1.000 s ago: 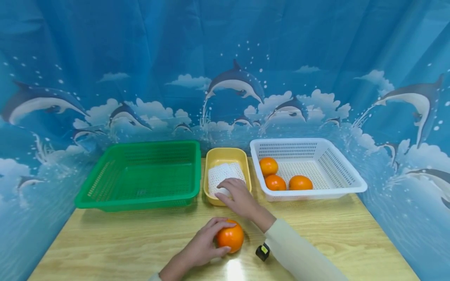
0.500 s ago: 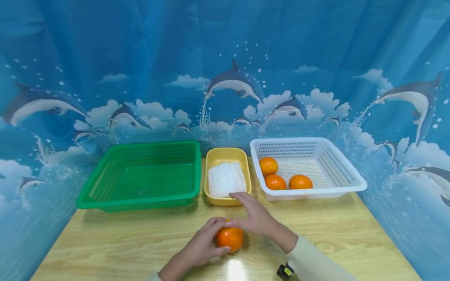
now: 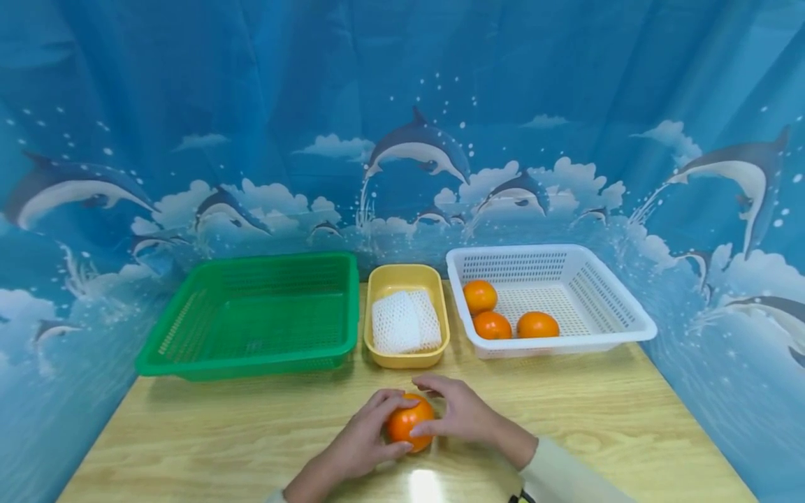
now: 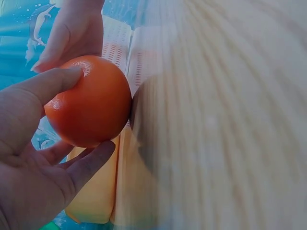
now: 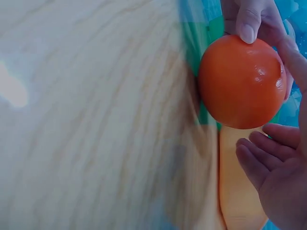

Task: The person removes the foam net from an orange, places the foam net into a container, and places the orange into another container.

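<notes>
A glossy orange (image 3: 409, 424) sits on the table near its front, in the middle of the head view. My left hand (image 3: 358, 436) grips it from the left, thumb on the near side and fingers on the far side. From the right, my right hand (image 3: 468, 417) comes in around it with fingers spread; its thumb overlaps the fruit in the head view. In the right wrist view, the right fingertips (image 5: 249, 148) stand just off the orange's surface. White foam net sleeves (image 3: 402, 325) lie in a small yellow basket (image 3: 375, 356) beyond the hands.
A green basket (image 3: 245, 367) with nothing in it stands at the back left. At the back right is a white basket (image 3: 629, 328) holding three oranges (image 3: 537, 325). A blue dolphin curtain (image 3: 402, 202) hangs behind the wooden table (image 3: 220, 433).
My right hand has drawn back from the yellow basket toward me, holding nothing, and now is beside the orange. The left hand has kept its grip on the orange in the same place.
</notes>
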